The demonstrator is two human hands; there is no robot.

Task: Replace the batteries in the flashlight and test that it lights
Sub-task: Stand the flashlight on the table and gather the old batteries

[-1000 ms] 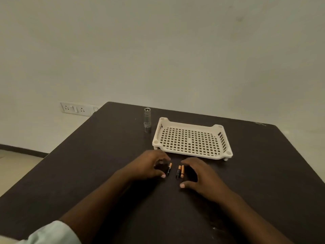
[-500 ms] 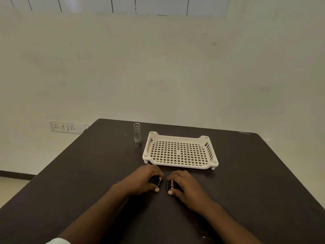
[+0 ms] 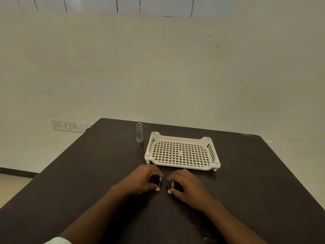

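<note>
A small silver flashlight [image 3: 139, 133] stands upright on the dark table [image 3: 255, 182], at the far left of the tray. Close to me, my left hand [image 3: 144, 179] curls round one black-and-copper battery [image 3: 159, 182] between thumb and fingers. My right hand [image 3: 186, 184] curls over two more batteries [image 3: 171, 184] lying side by side on the table, thumb at their near end. The two hands sit a few centimetres apart.
A white perforated plastic tray [image 3: 211, 152] sits just beyond my hands, with nothing in it. A wall socket panel [image 3: 67, 126] is on the wall to the left. The table's left edge drops to the floor.
My head has tilted up, so the table sits lower in view. Both hands have drawn closer together and closed over the batteries.
</note>
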